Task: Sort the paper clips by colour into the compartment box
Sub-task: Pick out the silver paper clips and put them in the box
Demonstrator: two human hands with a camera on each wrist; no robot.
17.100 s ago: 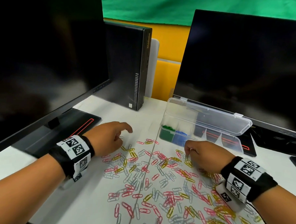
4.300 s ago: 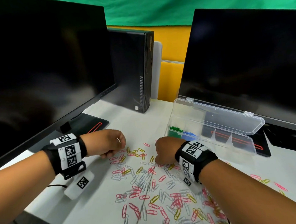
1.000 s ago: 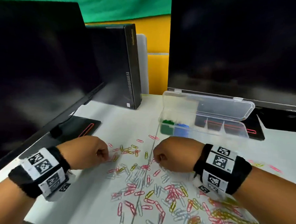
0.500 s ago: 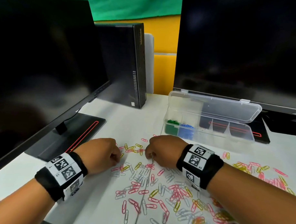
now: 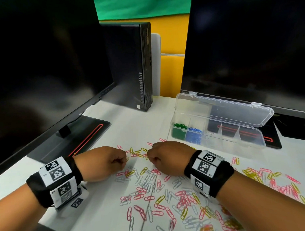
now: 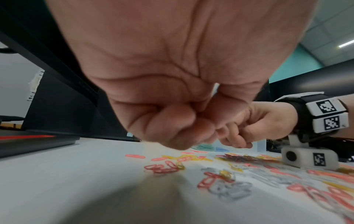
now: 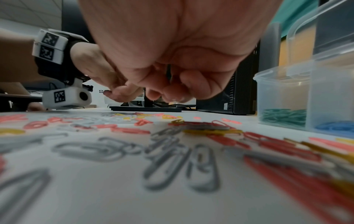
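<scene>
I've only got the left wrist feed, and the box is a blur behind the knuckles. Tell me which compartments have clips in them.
Observer: In the head view, green clips sit in the leftmost compartment of the compartment box, and blue clips in the one next to it.
Operator: Check the lid.
Observer: The lid is open, standing up behind the compartments.
Operator: Now look to the right of the right arm for strays.
Observer: A scatter of pink and yellow clips lies on the table there, beyond the right forearm.
</scene>
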